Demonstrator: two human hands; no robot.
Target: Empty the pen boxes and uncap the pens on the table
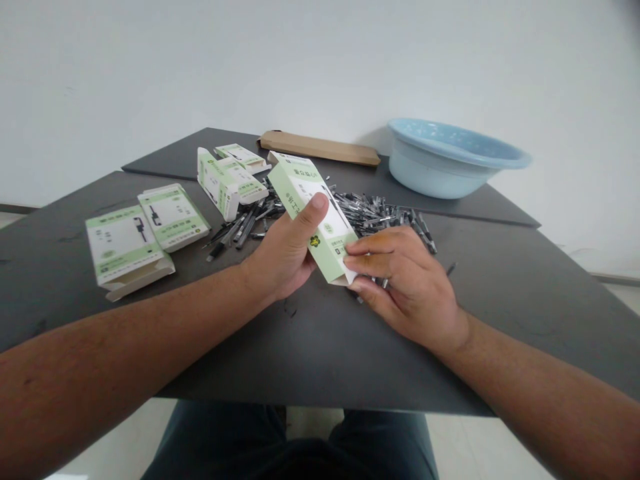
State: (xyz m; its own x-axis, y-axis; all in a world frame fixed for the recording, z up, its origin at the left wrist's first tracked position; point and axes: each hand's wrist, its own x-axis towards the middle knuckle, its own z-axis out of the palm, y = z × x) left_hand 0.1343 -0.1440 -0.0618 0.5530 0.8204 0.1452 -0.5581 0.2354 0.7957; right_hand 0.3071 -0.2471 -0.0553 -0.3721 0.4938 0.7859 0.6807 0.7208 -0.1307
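A green and white pen box point(320, 213) is held tilted above the table between both hands. My left hand point(293, 250) wraps around its left side, thumb pressed on the printed face. With thumb and fingers, my right hand point(400, 277) pinches the box's near end at the flap. Behind and below the box lies a heap of black and clear pens point(367, 210), partly hidden by the box and hands. Whether anything is inside the held box cannot be seen.
More green and white boxes lie at left, one point(125, 243) near my left forearm, another point(175, 217) beside it, several point(217, 180) farther back. A brown cardboard piece point(320, 147) and a light blue basin point(440, 173) stand at the back of the dark table point(320, 353).
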